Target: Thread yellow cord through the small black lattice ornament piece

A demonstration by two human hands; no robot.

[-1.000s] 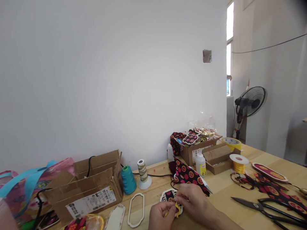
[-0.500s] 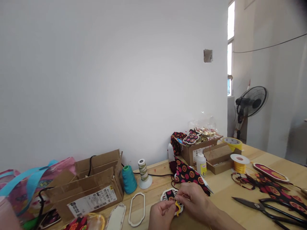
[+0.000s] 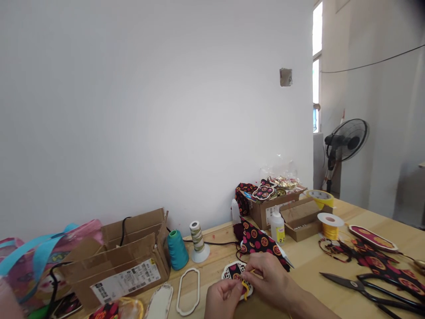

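Observation:
Both hands meet over a small frame-edged ornament [image 3: 229, 271] with dark patterned fabric inside and a white cut-out border, lying on the table. My left hand [image 3: 223, 297] is closed in a pinch on a yellow cord [image 3: 246, 288]. Close beside it, my right hand [image 3: 267, 279] pinches the same cord, with a short bit of yellow showing above its fingers. The cord hangs in a small loop in front of the ornament. The hands cover the ornament's lower part. Behind them lies a piece of dark patterned fabric [image 3: 259, 241].
Black-handled scissors [image 3: 361, 285] lie at right, near fabric scraps and a spool of yellow cord [image 3: 330, 228]. A glue bottle [image 3: 278, 228] and a filled cardboard box [image 3: 265, 210] stand behind. Leftward are a white oval frame [image 3: 188, 292], a teal thread cone [image 3: 177, 250] and another cardboard box [image 3: 122, 270].
Both hands stay pinched at nearly the same spot over the ornament. A bit of yellow cord now shows above the right fingers. The view has shifted slightly.

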